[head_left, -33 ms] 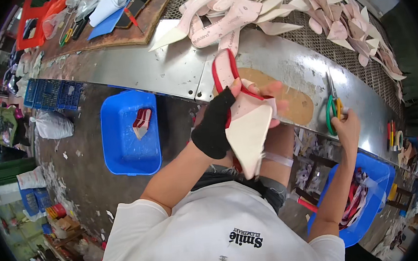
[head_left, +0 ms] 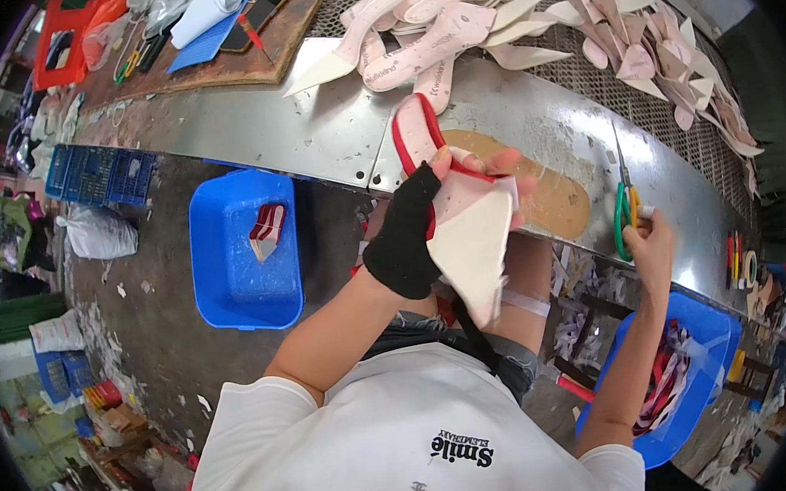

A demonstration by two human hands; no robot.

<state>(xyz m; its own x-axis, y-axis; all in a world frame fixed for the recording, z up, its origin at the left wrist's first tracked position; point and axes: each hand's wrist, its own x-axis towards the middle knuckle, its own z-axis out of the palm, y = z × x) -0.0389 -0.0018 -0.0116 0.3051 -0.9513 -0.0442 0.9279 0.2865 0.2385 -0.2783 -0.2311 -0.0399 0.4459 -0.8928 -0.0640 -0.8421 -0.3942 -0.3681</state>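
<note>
My left hand, in a black fingerless glove, grips a shoe insole above my lap. The piece is pale pink with red trim along its heel end, and its cream pointed end hangs toward me. My thumb presses on top while fingertips show past the far side. Over at the metal bench's front edge, my right hand has its fingers closed at the handles of a pair of scissors. One handle loop is green, the other yellow, and the blades point away from me. A white wrap shows on one right finger.
Pink and cream insoles are heaped on the mesh surface, with another pile farther right. A tan oval patch marks the metal bench. Blue tubs stand left and right, the left holding stacked red-and-white pieces.
The insole in my left hand has tipped slightly, its pointed end shifting right. The scissors and my right hand have moved only a little.
</note>
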